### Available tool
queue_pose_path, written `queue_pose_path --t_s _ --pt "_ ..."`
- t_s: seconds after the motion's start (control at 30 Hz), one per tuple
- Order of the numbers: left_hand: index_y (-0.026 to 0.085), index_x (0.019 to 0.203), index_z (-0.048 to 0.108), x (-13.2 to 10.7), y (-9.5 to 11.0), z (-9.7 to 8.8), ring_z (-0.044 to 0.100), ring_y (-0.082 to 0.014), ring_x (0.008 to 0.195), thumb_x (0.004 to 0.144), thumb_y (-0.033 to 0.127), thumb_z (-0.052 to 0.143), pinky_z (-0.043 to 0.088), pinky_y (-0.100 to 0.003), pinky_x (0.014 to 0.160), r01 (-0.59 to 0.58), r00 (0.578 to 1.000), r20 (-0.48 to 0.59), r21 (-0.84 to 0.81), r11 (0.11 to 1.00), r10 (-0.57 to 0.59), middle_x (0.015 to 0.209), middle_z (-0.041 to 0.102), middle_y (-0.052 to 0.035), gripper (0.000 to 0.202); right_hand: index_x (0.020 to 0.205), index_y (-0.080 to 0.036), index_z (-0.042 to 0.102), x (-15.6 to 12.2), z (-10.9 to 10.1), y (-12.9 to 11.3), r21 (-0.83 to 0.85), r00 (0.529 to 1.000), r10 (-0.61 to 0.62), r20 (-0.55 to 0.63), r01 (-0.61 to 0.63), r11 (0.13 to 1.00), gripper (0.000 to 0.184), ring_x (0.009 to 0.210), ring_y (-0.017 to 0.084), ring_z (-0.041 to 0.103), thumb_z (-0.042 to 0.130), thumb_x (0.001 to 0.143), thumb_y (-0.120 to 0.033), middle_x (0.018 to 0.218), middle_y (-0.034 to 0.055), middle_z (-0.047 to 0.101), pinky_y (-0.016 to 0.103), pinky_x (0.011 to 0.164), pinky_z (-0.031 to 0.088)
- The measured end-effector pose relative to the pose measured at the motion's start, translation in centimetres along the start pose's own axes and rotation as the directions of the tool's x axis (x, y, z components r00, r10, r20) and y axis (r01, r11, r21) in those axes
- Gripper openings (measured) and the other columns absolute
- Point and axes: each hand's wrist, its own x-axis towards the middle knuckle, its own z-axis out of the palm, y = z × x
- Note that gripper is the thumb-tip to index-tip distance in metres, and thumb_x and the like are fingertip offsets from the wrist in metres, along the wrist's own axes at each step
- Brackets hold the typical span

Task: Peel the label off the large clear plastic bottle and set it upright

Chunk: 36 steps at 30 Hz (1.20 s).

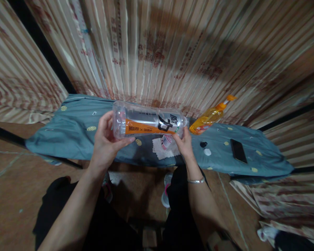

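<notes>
A clear plastic bottle with an orange, silver and black label lies sideways in the air between my hands. My left hand wraps round its base end, thumb along the underside. At the neck end, my right hand grips it with the fingers mostly hidden behind. Below the bottle, near my right hand, a small pink and white container stands on a white cloth or tissue; the bottle and hand partly cover it. To the right of the cloth are a small black object and a white round piece.
A bench or table with a blue-grey patterned cloth runs across in front of me. On it stand a pump bottle of orange liquid and a dark phone. Pleated curtains hang behind, with dark metal poles at the sides.
</notes>
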Motion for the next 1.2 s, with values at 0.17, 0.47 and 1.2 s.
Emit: queue_pose_path --t_s 0.17,0.47,1.2 --pt "0.029 0.124 0.057 -0.06 0.07 0.00 0.054 -0.0364 0.135 0.052 0.031 0.098 0.058 -0.055 0.104 0.011 1.000 0.000 0.009 1.000 -0.011 0.134 0.064 -0.0010 0.083 0.112 -0.021 0.059 0.01 0.06 -0.09 0.007 1.000 0.001 -0.004 -0.001 1.000 0.039 0.092 0.024 0.063 0.066 0.079 -0.039 0.100 0.0057 0.070 0.038 0.086 0.051" --pt "0.029 0.121 0.058 0.02 0.08 -0.02 0.055 -0.0360 0.135 0.051 0.030 0.099 0.058 -0.055 0.106 0.010 1.000 -0.006 0.007 1.000 -0.010 0.133 0.065 -0.0029 0.082 0.110 -0.021 0.058 0.03 0.02 -0.14 0.013 1.000 0.009 -0.002 -0.009 1.000 0.039 0.090 0.023 0.063 0.066 0.078 -0.041 0.099 0.0050 0.070 0.038 0.085 0.050" --pt "0.030 0.123 0.057 -0.03 0.08 -0.03 0.056 -0.0352 0.134 0.052 0.029 0.099 0.054 -0.057 0.110 0.004 1.000 0.006 0.005 1.000 -0.004 0.133 0.065 -0.0014 0.083 0.112 -0.022 0.058 0.02 0.05 -0.08 0.008 1.000 0.003 -0.010 -0.003 1.000 0.040 0.091 0.023 0.063 0.065 0.078 -0.041 0.103 0.0056 0.069 0.037 0.085 0.051"
